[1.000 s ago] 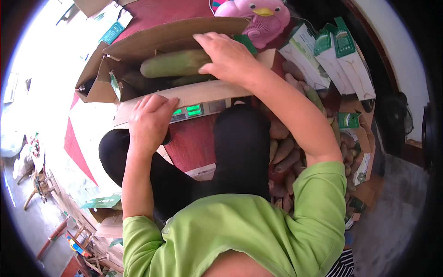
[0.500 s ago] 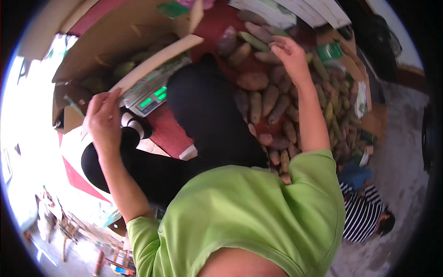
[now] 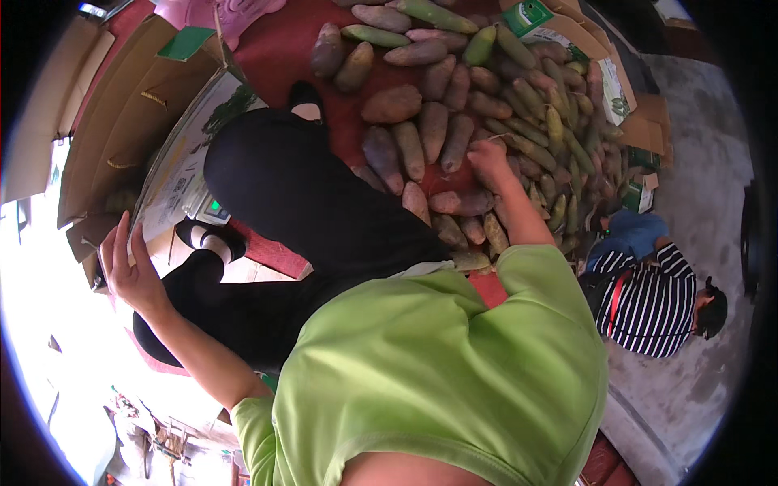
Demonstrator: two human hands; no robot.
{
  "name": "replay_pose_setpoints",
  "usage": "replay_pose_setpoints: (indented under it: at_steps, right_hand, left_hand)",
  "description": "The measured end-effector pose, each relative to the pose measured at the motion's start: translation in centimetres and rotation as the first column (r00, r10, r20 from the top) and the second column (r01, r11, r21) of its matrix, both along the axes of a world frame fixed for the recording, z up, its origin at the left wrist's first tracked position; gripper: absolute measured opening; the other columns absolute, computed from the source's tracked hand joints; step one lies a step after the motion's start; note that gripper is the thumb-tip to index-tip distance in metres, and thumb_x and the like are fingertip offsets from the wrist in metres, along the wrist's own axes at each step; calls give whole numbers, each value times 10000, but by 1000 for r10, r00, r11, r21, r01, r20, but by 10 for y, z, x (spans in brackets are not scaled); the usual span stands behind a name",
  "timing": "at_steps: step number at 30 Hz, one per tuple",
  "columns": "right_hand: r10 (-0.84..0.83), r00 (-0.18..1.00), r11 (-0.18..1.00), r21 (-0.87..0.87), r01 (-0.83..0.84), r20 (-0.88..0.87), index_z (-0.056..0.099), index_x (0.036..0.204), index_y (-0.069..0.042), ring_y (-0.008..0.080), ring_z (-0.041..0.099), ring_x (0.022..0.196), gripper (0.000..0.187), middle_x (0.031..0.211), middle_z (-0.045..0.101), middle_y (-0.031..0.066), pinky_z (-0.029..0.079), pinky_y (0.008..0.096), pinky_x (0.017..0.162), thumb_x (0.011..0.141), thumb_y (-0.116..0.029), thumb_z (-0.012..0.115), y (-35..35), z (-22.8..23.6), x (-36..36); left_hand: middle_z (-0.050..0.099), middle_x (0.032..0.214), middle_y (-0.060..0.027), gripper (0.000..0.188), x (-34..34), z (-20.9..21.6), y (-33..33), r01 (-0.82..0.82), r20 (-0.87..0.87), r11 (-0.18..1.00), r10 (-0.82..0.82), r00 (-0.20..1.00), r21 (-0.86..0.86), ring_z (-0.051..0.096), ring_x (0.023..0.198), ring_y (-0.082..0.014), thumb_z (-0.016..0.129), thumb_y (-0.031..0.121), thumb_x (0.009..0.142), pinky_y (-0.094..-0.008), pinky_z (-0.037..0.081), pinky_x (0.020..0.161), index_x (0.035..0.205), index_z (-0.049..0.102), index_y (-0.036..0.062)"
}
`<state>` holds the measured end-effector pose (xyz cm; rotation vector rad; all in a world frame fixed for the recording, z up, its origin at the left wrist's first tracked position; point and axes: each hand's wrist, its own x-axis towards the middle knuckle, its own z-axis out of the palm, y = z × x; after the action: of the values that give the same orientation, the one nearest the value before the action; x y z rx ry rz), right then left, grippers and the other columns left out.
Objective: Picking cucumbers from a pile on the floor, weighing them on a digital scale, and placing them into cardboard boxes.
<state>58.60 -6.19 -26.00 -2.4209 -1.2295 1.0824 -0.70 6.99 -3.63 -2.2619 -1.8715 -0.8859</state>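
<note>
My right hand point(image 3: 490, 162) reaches down into a heap of long oval fruits point(image 3: 433, 130), purplish-brown to green. Its fingers are curled together by the pile; what lies in them, if anything, is hidden. On the other side, my left hand point(image 3: 130, 271) has its fingers apart beside the near end of a large open cardboard box point(image 3: 182, 154). Nothing shows in its grasp. Inside the box it is dark, with a few pale rounded shapes near the bottom.
A scale point(image 3: 212, 209) with a lit green display stands between the box and my leg point(image 3: 300, 186). Another open carton point(image 3: 604, 77) lies at the pile's far right. A person in a striped top point(image 3: 652, 304) is low down at the right. Pink plastic point(image 3: 223, 16) lies at the far left.
The view has shifted. My right hand has come down nearer to me among the fruits, its fingers more curled. My left hand has left the box flap and spread its fingers.
</note>
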Motion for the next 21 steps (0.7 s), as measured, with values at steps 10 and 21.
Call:
replay_pose_setpoints:
  at_steps: [10, 21]
  right_hand:
    - [76, 977, 966, -229, -122, -200, 653, 997, -93, 150, 538, 527, 240, 697, 585, 38, 421, 303, 420, 767, -162, 654, -119, -73, -62]
    - [110, 991, 969, -215, -124, -75, 651, 924, -62, 248, 617, 592, 217, 694, 617, 108, 497, 368, 508, 735, -167, 662, -123, -72, -65]
  left_hand:
    - [645, 976, -92, 181, -10, -10, 3, -11, 2, 1000, 11, 1000, 9, 610, 878, -188, 553, 81, 906, -301, 496, 743, 1023, 680, 27]
    - [616, 1065, -88, 226, -34, 1, 6, -155, 253, 978, 187, 949, -141, 604, 957, -168, 507, 133, 946, -293, 525, 824, 1068, 655, 14]
